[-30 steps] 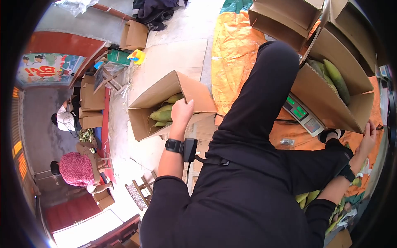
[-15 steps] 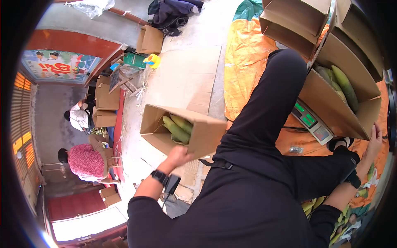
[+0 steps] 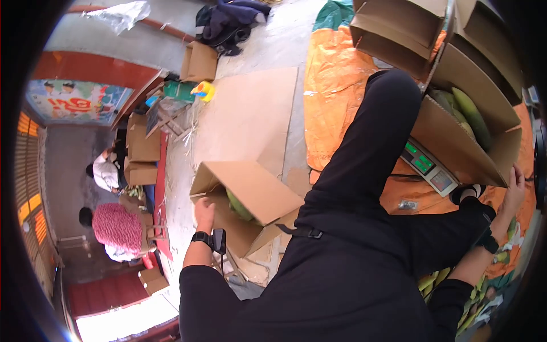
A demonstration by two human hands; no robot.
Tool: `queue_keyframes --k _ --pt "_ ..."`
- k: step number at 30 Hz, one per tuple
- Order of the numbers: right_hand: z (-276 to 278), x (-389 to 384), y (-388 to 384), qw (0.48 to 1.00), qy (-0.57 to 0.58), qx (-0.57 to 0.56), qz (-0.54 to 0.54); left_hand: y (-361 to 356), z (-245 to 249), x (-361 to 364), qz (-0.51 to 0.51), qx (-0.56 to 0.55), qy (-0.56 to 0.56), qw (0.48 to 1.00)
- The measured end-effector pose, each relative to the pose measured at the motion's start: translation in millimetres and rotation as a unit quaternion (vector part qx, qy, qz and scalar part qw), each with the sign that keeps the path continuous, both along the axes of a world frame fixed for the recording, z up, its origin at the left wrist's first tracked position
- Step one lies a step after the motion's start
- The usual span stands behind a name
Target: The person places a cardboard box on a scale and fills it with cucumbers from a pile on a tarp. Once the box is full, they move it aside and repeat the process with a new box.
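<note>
Cardboard box (image 3: 253,191) sits by my left knee: corn (image 3: 238,206) in, one flap over, the rest unshut. Left hand (image 3: 203,212) touches its side, fingers loose; right hand (image 3: 513,185) rests open-fingered on the second box (image 3: 450,142).

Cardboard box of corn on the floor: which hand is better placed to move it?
Probably left: the left hand is at the cardboard box; the right hand rests by a second box on the scale.

Orange tarp (image 3: 336,85), flat cardboard sheet (image 3: 250,114), dark clothing heap (image 3: 231,20), person in pink top (image 3: 117,228).
</note>
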State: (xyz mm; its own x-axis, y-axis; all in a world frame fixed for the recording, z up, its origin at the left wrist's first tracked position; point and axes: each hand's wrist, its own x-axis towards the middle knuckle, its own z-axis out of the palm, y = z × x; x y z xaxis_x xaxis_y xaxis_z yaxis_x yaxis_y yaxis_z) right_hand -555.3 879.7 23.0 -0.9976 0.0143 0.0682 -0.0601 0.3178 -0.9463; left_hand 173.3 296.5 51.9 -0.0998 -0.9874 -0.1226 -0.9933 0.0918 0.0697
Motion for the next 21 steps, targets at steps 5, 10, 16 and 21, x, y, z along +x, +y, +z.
queue_keyframes --k 5,10,16,21 --pt "-5 2 2 0.999 0.043 0.015 0.005 -27 -66 87 0.177 -0.050 0.021 0.983" --pt "9 15 -11 0.998 0.054 0.007 -0.005 -18 -97 126 0.331 0.055 0.160 0.928" --pt "-2 2 -5 1.000 0.028 0.013 -0.004 25 -42 58 0.218 0.054 0.040 0.974" --pt "13 17 -14 0.998 0.040 0.050 0.003 39 -79 151 0.142 0.203 -0.086 0.965"
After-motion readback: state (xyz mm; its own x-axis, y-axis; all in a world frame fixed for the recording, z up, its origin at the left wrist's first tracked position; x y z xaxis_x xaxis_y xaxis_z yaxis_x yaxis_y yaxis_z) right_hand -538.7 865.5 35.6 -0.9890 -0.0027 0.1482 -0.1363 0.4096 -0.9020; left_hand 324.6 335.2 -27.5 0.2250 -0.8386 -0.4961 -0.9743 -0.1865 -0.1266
